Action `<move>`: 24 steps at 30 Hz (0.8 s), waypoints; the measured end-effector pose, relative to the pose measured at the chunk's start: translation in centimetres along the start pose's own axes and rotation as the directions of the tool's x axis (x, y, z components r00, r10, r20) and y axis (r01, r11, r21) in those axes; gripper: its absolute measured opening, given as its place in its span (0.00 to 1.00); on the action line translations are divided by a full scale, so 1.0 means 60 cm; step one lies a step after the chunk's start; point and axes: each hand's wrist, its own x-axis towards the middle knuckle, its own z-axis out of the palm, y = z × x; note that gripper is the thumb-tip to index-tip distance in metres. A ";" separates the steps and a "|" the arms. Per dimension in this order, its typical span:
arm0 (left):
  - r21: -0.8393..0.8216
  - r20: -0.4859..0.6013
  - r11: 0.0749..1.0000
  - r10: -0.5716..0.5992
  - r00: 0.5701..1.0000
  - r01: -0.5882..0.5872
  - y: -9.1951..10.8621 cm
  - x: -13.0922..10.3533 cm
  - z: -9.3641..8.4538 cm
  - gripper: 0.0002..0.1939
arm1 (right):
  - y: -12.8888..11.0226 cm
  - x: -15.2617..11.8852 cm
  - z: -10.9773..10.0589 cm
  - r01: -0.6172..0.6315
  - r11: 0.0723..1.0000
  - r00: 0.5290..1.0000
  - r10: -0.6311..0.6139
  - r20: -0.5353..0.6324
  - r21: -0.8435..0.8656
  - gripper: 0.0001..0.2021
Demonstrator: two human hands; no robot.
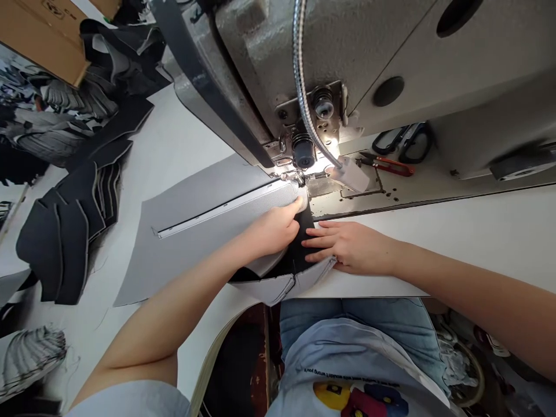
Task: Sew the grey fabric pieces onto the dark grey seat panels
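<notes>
A grey fabric piece (182, 202) with a long stitched zipper-like strip (221, 209) lies under the needle area of the sewing machine (299, 168). My left hand (278, 229) is closed at its edge, index finger stretched close to the presser foot and the other fingers curled. My right hand (347, 246) lies flat with fingers spread, its fingertips on black fabric (299, 243). Beneath that hand, the folded grey fabric edge (278, 288) hangs at the table's front edge. The left fingertips' exact grip is partly hidden.
Black-handled scissors (403, 142) and red-handled snips (391, 166) lie on the machine bed at right. Stacked dark fabric pieces (65, 231) are at left, with fabric bundles and a cardboard box (43, 40) behind. A flexible lamp (354, 174) hangs beside the needle.
</notes>
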 end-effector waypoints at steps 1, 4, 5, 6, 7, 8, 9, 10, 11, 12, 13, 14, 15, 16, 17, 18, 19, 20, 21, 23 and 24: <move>0.002 -0.025 1.000 0.003 1.000 -0.003 0.000 0.005 0.001 0.35 | 0.008 0.003 -0.001 0.014 1.000 1.000 -0.014 -0.008 -0.014 0.17; 0.050 -0.090 0.999 0.005 0.996 0.000 0.001 0.019 0.006 0.35 | 0.029 0.013 -0.005 0.041 0.999 0.999 -0.042 -0.031 -0.022 0.17; 0.071 -0.123 0.997 0.015 0.992 -0.007 0.001 0.023 0.008 0.33 | 0.034 0.014 -0.007 0.035 0.999 0.999 -0.036 -0.041 -0.015 0.17; 0.091 -0.162 0.996 0.035 0.986 -0.020 0.001 0.026 0.010 0.32 | 0.039 0.015 -0.010 0.019 1.000 0.999 -0.019 -0.051 -0.001 0.17; 0.107 -0.201 0.994 0.057 0.978 -0.036 0.000 0.029 0.011 0.30 | 0.042 0.015 -0.015 -0.006 1.000 0.998 0.007 -0.062 0.022 0.17; 0.120 -0.226 0.992 0.075 0.971 -0.048 0.000 0.029 0.012 0.29 | 0.044 0.014 -0.021 -0.035 0.998 0.997 0.038 -0.069 0.054 0.16; 0.131 -0.226 0.990 0.082 0.971 -0.053 -0.001 0.028 0.011 0.28 | 0.044 0.013 -0.027 -0.059 0.994 0.995 0.066 -0.070 0.093 0.16; 0.145 -0.194 0.988 0.080 0.978 -0.052 -0.002 0.024 0.008 0.28 | 0.042 0.011 -0.034 -0.072 0.988 0.995 0.081 -0.059 0.134 0.16; 0.166 -0.138 0.985 0.070 0.988 -0.047 -0.004 0.019 0.004 0.31 | 0.037 0.011 -0.040 -0.075 0.983 0.996 0.082 -0.037 0.165 0.15; 0.193 -0.071 0.980 0.053 0.996 -0.038 -0.006 0.012 -0.002 0.35 | 0.028 0.013 -0.044 -0.065 0.982 0.998 0.067 -0.006 0.177 0.14; 0.222 -0.009 0.975 0.027 1.000 -0.024 -0.009 0.005 -0.010 0.39 | 0.017 0.016 -0.045 -0.047 0.986 0.999 0.043 0.028 0.160 0.13; 0.240 0.037 0.971 0.007 0.999 -0.016 -0.013 -0.003 -0.018 0.41 | 0.003 0.023 -0.043 -0.028 0.994 0.998 0.022 0.059 0.109 0.11; 0.238 0.065 0.971 0.004 0.998 -0.019 -0.018 -0.010 -0.027 0.41 | -0.014 0.031 -0.036 -0.018 0.999 0.996 0.015 0.084 0.028 0.10; 0.213 0.076 0.976 0.020 0.997 -0.036 -0.023 -0.015 -0.037 0.38 | -0.031 0.041 -0.025 -0.015 0.998 0.995 0.022 0.097 -0.068 0.10; 0.170 0.072 0.983 0.051 0.996 -0.063 -0.028 -0.019 -0.045 0.36 | -0.047 0.051 -0.012 -0.020 0.987 0.994 0.036 0.099 -0.161 0.11; 0.124 0.059 0.988 0.089 0.994 -0.096 -0.032 -0.022 -0.051 0.34 | -0.061 0.060 0.003 -0.027 0.972 0.995 0.050 0.092 -0.233 0.14; 0.085 0.040 0.988 0.123 0.992 -0.126 -0.036 -0.023 -0.054 0.33 | -0.071 0.068 0.019 -0.036 0.960 0.995 0.060 0.079 -0.277 0.16; 0.065 0.026 0.987 0.143 0.989 -0.145 -0.038 -0.023 -0.055 0.32 | -0.077 0.073 0.033 -0.040 0.953 0.996 0.061 0.062 -0.299 0.19; 0.065 0.019 0.988 0.142 0.990 -0.143 -0.038 -0.022 -0.052 0.31 | -0.080 0.076 0.045 -0.039 0.952 0.998 0.055 0.042 -0.304 0.21; 0.117 0.034 0.988 0.095 0.995 -0.098 -0.035 -0.019 -0.042 0.30 | -0.076 0.074 0.058 -0.034 0.952 0.999 0.037 0.004 -0.303 0.21; 0.159 0.043 0.985 0.064 0.997 -0.070 -0.031 -0.018 -0.035 0.30 | -0.071 0.071 0.060 -0.030 0.953 1.000 0.028 -0.010 -0.302 0.21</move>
